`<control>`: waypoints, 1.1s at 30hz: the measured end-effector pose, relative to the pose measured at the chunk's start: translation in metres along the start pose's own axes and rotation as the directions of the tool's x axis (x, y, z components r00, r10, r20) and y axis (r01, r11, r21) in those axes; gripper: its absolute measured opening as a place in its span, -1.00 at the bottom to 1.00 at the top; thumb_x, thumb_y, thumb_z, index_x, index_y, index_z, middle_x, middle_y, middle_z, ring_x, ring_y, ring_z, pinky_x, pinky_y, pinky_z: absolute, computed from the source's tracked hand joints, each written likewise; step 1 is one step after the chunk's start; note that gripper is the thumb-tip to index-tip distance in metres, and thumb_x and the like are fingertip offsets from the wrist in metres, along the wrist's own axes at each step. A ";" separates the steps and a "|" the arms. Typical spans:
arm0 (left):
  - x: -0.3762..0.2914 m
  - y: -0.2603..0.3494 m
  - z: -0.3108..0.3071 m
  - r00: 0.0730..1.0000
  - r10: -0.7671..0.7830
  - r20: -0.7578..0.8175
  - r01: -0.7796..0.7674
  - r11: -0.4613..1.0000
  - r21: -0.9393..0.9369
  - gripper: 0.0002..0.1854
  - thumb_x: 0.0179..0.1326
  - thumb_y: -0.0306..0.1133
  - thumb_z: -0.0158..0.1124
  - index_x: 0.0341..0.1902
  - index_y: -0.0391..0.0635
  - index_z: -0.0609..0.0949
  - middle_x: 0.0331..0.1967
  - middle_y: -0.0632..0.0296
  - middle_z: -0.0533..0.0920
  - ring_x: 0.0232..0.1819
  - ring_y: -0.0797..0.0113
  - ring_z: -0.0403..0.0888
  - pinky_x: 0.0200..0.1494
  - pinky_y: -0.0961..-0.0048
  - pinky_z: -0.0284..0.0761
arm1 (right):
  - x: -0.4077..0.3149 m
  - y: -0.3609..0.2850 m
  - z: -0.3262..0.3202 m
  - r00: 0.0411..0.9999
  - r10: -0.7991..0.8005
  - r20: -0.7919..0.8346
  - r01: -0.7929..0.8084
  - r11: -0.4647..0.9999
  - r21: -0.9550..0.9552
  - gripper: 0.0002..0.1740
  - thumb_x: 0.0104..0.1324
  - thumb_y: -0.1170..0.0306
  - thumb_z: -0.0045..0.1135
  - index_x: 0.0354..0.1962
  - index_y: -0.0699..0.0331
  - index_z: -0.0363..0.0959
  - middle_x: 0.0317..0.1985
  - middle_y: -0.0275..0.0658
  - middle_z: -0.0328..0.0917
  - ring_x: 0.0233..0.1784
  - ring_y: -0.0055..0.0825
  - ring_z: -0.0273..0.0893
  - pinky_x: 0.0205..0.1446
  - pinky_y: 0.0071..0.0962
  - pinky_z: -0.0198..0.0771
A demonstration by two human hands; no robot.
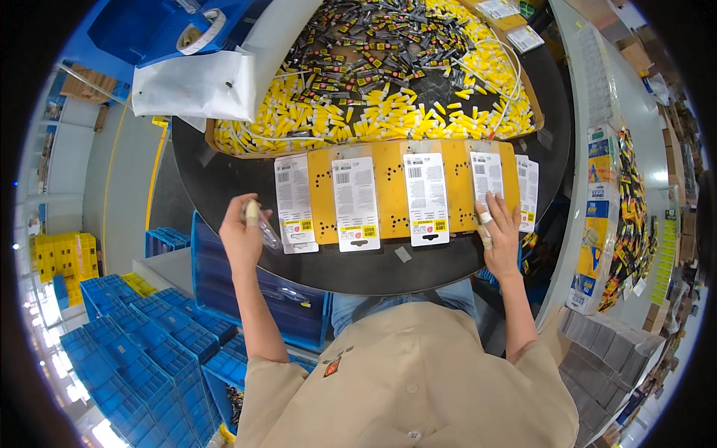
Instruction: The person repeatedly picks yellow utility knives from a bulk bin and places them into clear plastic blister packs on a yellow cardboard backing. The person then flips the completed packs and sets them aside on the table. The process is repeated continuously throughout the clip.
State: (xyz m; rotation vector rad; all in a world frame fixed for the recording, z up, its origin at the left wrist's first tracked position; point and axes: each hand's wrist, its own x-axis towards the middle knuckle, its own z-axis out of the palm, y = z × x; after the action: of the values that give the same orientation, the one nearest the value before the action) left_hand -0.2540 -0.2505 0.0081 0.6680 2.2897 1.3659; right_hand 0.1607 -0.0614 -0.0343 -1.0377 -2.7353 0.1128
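Note:
My left hand is shut on a clear plastic blister shell beyond the table's left front, with tape on a finger. Several white printed backing cards lie face down in a row on a yellow board with small dark holes. My right hand, also with a taped finger, lies over the lower part of the card at the board's right end. Whether it grips that card is hidden by the fingers. More cards stick out just right of the board.
Behind the board, a cardboard-rimmed tray holds yellow-and-white caps and small dark-labelled tubes. A white cable crosses it. Blue crates stand at left; a blue bin sits below the round black table. Packed goods lie at right.

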 end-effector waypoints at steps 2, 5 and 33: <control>-0.002 0.007 -0.001 0.993 0.116 0.001 -0.116 0.993 -0.027 -0.76 0.35 -0.56 0.07 0.05 -0.16 0.56 -0.36 0.21 0.63 -0.25 0.43 0.69 -0.20 0.56 0.54 | 0.012 -0.020 -0.002 0.993 -0.010 -0.119 0.058 0.913 0.403 -0.40 0.22 0.33 0.21 0.24 0.13 0.39 0.34 -0.17 0.29 0.52 -0.18 0.03 0.56 0.12 -0.37; -0.013 0.021 0.008 0.984 0.177 -0.006 -0.177 0.984 0.027 -0.69 0.38 -0.50 0.09 0.17 -0.13 0.48 -0.39 0.22 0.63 -0.30 0.46 0.66 -0.19 0.59 0.50 | 0.027 -0.069 0.012 0.971 -0.235 0.036 0.229 0.965 0.129 -0.43 0.11 0.38 0.27 0.15 0.09 0.50 0.30 -0.14 0.36 0.38 -0.03 0.28 0.51 0.00 -0.01; -0.056 0.127 0.330 0.687 0.197 0.699 -0.465 0.859 0.216 -0.34 0.00 -0.45 0.45 0.10 -0.27 0.25 -0.45 -0.18 0.62 -0.27 -0.25 0.61 -0.24 -0.06 0.49 | 0.282 0.115 0.067 0.887 0.414 -0.205 -0.331 0.878 0.345 -0.65 0.21 0.15 0.26 -0.20 0.24 0.64 -0.18 -0.07 0.64 -0.07 -0.14 0.59 0.04 -0.22 0.46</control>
State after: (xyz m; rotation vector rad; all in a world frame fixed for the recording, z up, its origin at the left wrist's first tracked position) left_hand -0.0010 0.0014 -0.0225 1.5006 1.8745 0.6124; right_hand 0.0145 0.2120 -0.0680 -1.3635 -2.1550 0.4029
